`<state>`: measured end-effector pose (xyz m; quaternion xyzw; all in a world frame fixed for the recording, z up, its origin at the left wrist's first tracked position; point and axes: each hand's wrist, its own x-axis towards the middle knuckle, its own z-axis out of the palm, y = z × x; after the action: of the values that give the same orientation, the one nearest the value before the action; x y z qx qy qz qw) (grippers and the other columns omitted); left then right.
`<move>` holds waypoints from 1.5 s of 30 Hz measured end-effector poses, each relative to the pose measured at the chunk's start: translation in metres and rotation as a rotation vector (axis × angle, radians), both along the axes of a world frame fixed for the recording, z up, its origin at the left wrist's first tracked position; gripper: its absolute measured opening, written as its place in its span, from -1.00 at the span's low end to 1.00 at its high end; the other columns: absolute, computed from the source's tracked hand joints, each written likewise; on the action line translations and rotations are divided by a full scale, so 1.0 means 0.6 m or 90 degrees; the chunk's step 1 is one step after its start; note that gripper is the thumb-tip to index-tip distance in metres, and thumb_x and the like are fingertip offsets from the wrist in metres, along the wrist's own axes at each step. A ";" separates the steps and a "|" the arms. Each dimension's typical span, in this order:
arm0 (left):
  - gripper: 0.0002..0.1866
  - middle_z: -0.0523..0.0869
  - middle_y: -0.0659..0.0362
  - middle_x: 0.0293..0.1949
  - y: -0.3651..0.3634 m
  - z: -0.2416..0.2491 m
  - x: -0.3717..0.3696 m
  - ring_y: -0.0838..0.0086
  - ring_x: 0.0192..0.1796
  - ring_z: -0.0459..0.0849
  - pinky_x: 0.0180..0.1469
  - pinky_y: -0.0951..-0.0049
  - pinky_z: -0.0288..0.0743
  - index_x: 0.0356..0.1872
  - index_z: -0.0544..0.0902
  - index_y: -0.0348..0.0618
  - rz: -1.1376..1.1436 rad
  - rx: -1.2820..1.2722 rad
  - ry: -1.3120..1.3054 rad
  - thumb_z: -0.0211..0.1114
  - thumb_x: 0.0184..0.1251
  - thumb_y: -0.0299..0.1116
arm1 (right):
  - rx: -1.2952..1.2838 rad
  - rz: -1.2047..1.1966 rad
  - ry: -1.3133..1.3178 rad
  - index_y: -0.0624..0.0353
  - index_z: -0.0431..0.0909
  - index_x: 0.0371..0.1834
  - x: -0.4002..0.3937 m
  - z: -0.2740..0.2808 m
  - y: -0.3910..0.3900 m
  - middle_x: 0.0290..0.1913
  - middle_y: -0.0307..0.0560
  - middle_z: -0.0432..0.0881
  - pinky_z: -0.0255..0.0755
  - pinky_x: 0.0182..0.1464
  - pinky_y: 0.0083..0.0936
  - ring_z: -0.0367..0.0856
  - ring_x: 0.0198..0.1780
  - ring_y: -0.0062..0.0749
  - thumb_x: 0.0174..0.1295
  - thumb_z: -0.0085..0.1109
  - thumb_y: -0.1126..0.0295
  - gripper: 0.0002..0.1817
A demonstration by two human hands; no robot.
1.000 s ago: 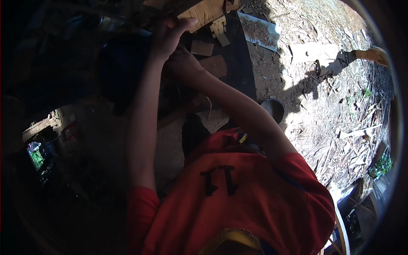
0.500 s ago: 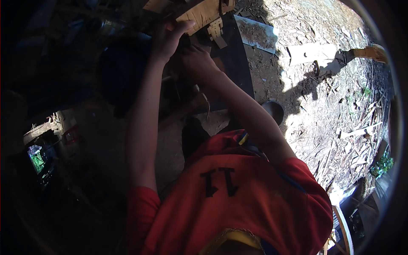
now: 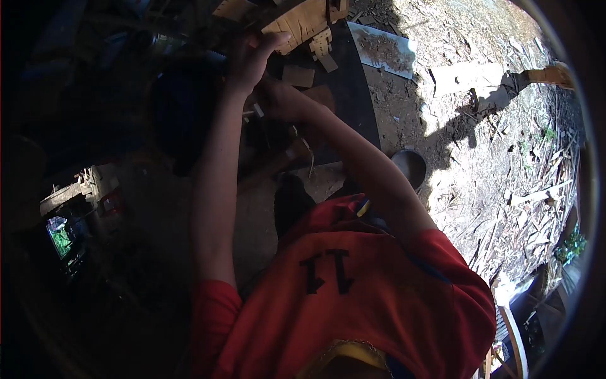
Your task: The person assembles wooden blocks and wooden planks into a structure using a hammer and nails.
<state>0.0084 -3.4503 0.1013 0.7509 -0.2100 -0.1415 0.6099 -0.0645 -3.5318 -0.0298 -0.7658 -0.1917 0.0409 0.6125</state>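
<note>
A curved, light brown wooden piece (image 3: 306, 24) stands at the top of the view, its lower edge lit. My left hand (image 3: 251, 60) is closed at its left end, the thumb lying along the wood and the other fingers mostly in shadow. Just below and to the right is my right hand (image 3: 278, 100), low over the dark work surface (image 3: 349, 82); its fingers are lost in the dark, so what they hold cannot be made out. A small flat wood block (image 3: 298, 76) lies beyond my right hand. Beneath the hands, a small pale piece (image 3: 257, 110) shows.
A notched wood piece (image 3: 322, 47) sits beside the curved one. To the right are a whitish board (image 3: 385, 52) with debris on it, a round dark bowl (image 3: 409, 168), and sunlit ground strewn with wood chips (image 3: 492, 189). A wooden handle-like piece (image 3: 274, 163) lies below the hands.
My right hand has moved left and slightly down, uncovering the small flat block and the pale piece. My left hand stays at the curved wood. The view has shifted slightly.
</note>
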 end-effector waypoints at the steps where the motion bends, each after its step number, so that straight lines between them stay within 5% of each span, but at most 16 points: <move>1: -0.63 0.82 0.26 -0.07 0.001 0.003 -0.001 0.60 0.04 0.71 0.18 0.47 0.49 0.05 0.77 -0.22 -0.005 -0.005 0.010 0.42 0.38 -0.17 | 0.013 0.006 0.007 0.37 0.45 0.22 -0.002 -0.002 -0.004 0.08 0.35 0.68 0.54 0.17 -0.02 0.67 0.13 0.28 0.20 0.33 0.33 -0.44; 6: -0.62 0.78 0.26 -0.02 0.011 -0.001 0.005 0.62 0.11 0.68 0.26 0.47 0.47 0.07 0.75 -0.21 0.013 -0.009 0.053 0.43 0.37 -0.17 | -0.036 -0.002 0.029 0.31 0.44 0.34 -0.016 0.021 -0.038 0.11 0.31 0.70 0.53 0.22 -0.06 0.70 0.18 0.18 0.20 0.36 0.30 -0.36; 9: -0.65 0.79 0.26 -0.18 0.010 0.002 0.006 0.59 -0.07 0.69 0.06 0.48 0.51 -0.06 0.77 -0.23 0.029 -0.030 0.022 0.43 0.32 -0.16 | -0.045 -0.003 0.040 0.28 0.42 0.44 -0.017 0.016 -0.059 0.14 0.27 0.70 0.53 0.27 -0.12 0.69 0.22 0.10 0.19 0.40 0.28 -0.27; 15: -0.64 0.80 0.26 -0.16 0.018 0.001 0.012 0.59 -0.05 0.70 0.10 0.46 0.51 -0.05 0.77 -0.23 0.037 -0.036 0.045 0.44 0.31 -0.15 | -0.032 0.009 0.077 0.26 0.40 0.50 -0.015 0.014 -0.102 0.32 0.19 0.59 0.48 0.39 -0.22 0.59 0.38 -0.01 0.17 0.50 0.22 -0.17; 19: -0.57 0.76 0.19 -0.03 0.030 -0.007 0.027 0.51 0.08 0.68 0.21 0.39 0.50 0.08 0.72 -0.26 0.037 -0.036 0.083 0.44 0.33 -0.15 | -0.022 0.022 0.083 0.26 0.41 0.49 -0.016 0.026 -0.121 0.39 0.14 0.53 0.44 0.45 -0.24 0.55 0.42 -0.05 0.20 0.52 0.19 -0.19; 22: -0.57 0.70 0.18 0.09 0.061 -0.021 0.046 0.45 0.20 0.66 0.34 0.32 0.49 0.17 0.65 -0.25 0.047 -0.060 0.135 0.44 0.39 -0.23 | -0.027 -0.011 -0.004 0.17 0.46 0.49 -0.018 0.009 -0.117 0.25 0.11 0.66 0.51 0.40 -0.24 0.61 0.38 -0.07 0.16 0.56 0.19 -0.18; 28: -0.57 0.72 0.19 0.00 0.063 0.003 0.029 0.40 0.10 0.72 0.17 0.29 0.58 0.16 0.66 -0.18 0.075 -0.057 0.125 0.41 0.42 -0.13 | 0.060 0.038 0.156 0.25 0.34 0.55 -0.024 -0.013 -0.126 0.47 0.09 0.50 0.44 0.49 -0.27 0.49 0.51 -0.15 0.20 0.53 0.39 -0.16; 30: -0.53 0.66 0.15 0.13 0.063 0.016 0.030 0.35 0.23 0.64 0.29 0.24 0.51 0.23 0.60 -0.21 0.013 -0.074 0.109 0.37 0.42 -0.16 | -0.012 0.042 0.034 0.23 0.34 0.56 -0.022 -0.042 -0.129 0.40 0.08 0.59 0.51 0.41 -0.27 0.56 0.46 -0.16 0.22 0.52 0.37 -0.17; 32: -0.55 0.67 0.14 0.11 0.062 0.003 0.035 0.35 0.21 0.66 0.29 0.25 0.52 0.21 0.61 -0.20 0.012 -0.084 0.132 0.37 0.41 -0.18 | 0.045 0.034 0.179 0.22 0.36 0.55 -0.025 -0.022 -0.135 0.35 0.07 0.64 0.53 0.38 -0.26 0.59 0.42 -0.16 0.21 0.54 0.32 -0.17; 37: -0.20 0.60 0.03 0.20 0.064 -0.013 0.036 0.23 0.25 0.59 0.24 0.16 0.49 0.41 0.43 -0.24 -0.005 -0.044 0.052 0.39 0.32 0.10 | 0.076 0.016 0.122 0.17 0.40 0.54 -0.019 -0.069 -0.120 0.29 0.07 0.70 0.55 0.35 -0.26 0.66 0.36 -0.19 0.18 0.58 0.19 -0.14; 45: -0.21 0.60 0.02 0.20 0.057 -0.046 0.037 0.21 0.25 0.60 0.25 0.14 0.50 0.44 0.41 -0.23 -0.024 -0.101 0.020 0.38 0.33 0.06 | 0.063 -0.014 0.080 0.18 0.45 0.51 -0.021 -0.067 -0.111 0.29 0.06 0.69 0.52 0.39 -0.25 0.65 0.36 -0.20 0.17 0.60 0.17 -0.16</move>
<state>0.0305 -3.4162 0.0738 0.6937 -0.2251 -0.1477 0.6681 -0.0773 -3.5985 -0.0698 -0.7323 -0.1462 0.0730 0.6610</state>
